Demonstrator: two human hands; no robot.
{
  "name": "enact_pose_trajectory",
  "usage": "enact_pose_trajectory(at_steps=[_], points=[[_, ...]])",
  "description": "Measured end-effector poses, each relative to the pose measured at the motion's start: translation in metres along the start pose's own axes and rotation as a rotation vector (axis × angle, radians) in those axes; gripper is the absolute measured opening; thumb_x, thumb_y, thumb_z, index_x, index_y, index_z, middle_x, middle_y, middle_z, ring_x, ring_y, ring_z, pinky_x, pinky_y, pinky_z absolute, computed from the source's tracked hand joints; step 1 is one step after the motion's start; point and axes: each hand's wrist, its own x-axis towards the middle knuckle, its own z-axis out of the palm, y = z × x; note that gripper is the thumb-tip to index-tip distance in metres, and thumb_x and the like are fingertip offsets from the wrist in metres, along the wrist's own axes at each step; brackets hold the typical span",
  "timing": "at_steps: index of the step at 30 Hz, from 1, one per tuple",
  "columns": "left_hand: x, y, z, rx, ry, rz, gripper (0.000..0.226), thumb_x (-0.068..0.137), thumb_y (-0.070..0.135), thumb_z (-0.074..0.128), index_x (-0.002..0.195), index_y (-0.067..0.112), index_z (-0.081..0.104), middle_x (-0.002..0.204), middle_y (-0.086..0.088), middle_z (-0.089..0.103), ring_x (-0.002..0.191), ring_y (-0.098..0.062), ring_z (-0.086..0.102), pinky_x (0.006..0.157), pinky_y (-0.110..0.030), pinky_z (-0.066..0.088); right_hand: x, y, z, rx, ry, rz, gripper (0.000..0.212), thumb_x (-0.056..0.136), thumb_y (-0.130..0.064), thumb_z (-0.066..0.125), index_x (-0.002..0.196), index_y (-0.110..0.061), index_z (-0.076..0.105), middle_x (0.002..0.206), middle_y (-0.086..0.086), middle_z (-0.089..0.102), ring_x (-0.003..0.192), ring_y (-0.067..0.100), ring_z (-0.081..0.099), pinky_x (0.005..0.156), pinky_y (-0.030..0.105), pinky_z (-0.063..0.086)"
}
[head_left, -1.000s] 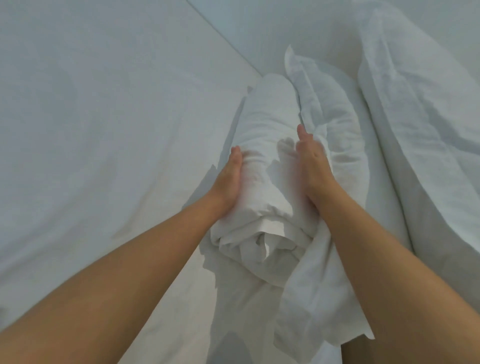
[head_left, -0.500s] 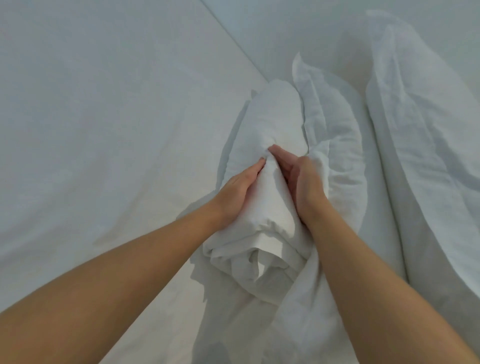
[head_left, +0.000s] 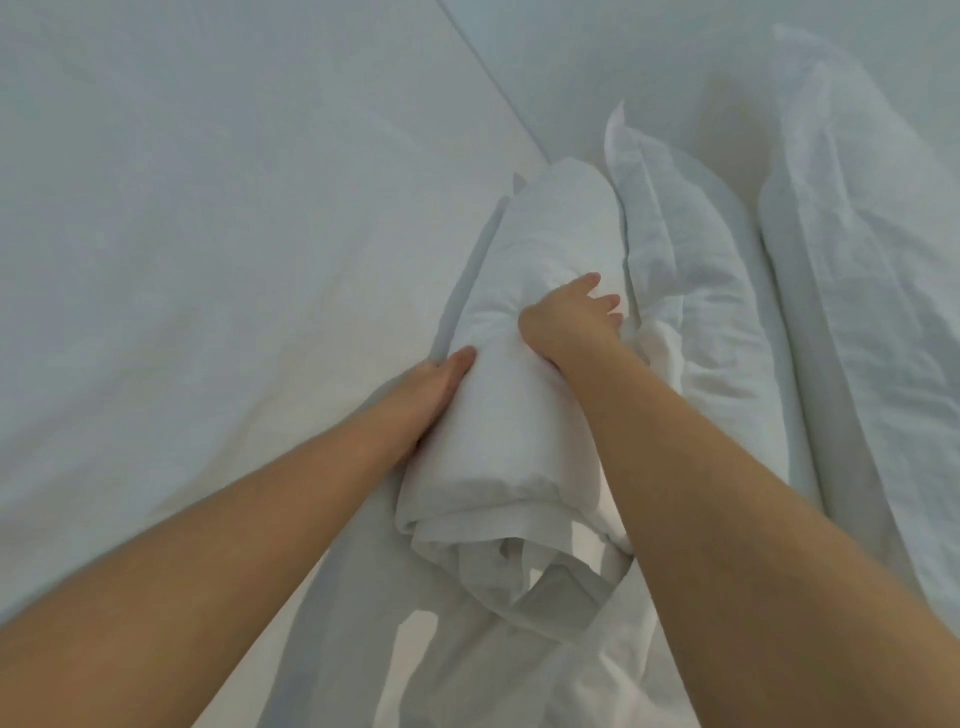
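A white sheet rolled into a thick bundle (head_left: 524, 395) lies lengthwise on the bed, its loose layered end towards me. My left hand (head_left: 434, 387) lies flat against the roll's left side, fingers straight and partly tucked under the cloth. My right hand (head_left: 569, 319) rests on top of the roll near its right edge, fingers reaching over towards the gap beside the pillow; the fingertips look loosely bent and I see no cloth pinched in them.
A white pillow (head_left: 691, 312) lies right against the roll. A second, larger white pillow (head_left: 862, 291) lies further right. The white bed sheet (head_left: 208, 234) spreads out to the left. A pale wall (head_left: 597, 62) rises behind.
Both hands were meeting on top of the roll, gathering cloth between them. Now the left has dropped to the roll's left side and the right has moved up and over to the right.
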Motion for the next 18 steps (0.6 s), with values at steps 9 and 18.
enact_pose_trajectory(at_steps=[9, 18], points=[[0.015, 0.001, -0.005, -0.1, -0.002, -0.152, 0.102, 0.046, 0.074, 0.075, 0.129, 0.018, 0.057, 0.117, -0.006, 0.068, 0.103, -0.025, 0.066, 0.095, -0.039, 0.052, 0.028, -0.007, 0.001, 0.014, 0.103, -0.09, 0.088, 0.096, -0.032, 0.048, 0.153, -0.003, -0.011, 0.161, 0.02, -0.009, 0.15, 0.033, -0.004, 0.121, 0.043, 0.009], [0.036, 0.007, 0.004, -0.158, 0.022, -0.155, 0.103, 0.056, 0.077, 0.073, 0.136, 0.016, 0.053, 0.121, 0.002, 0.063, 0.1, -0.017, 0.063, 0.093, -0.029, 0.047, 0.068, -0.004, -0.003, 0.021, 0.142, -0.066, 0.094, 0.091, -0.041, 0.055, 0.152, 0.004, -0.001, 0.162, 0.018, -0.002, 0.15, 0.03, 0.003, 0.121, 0.039, 0.007]])
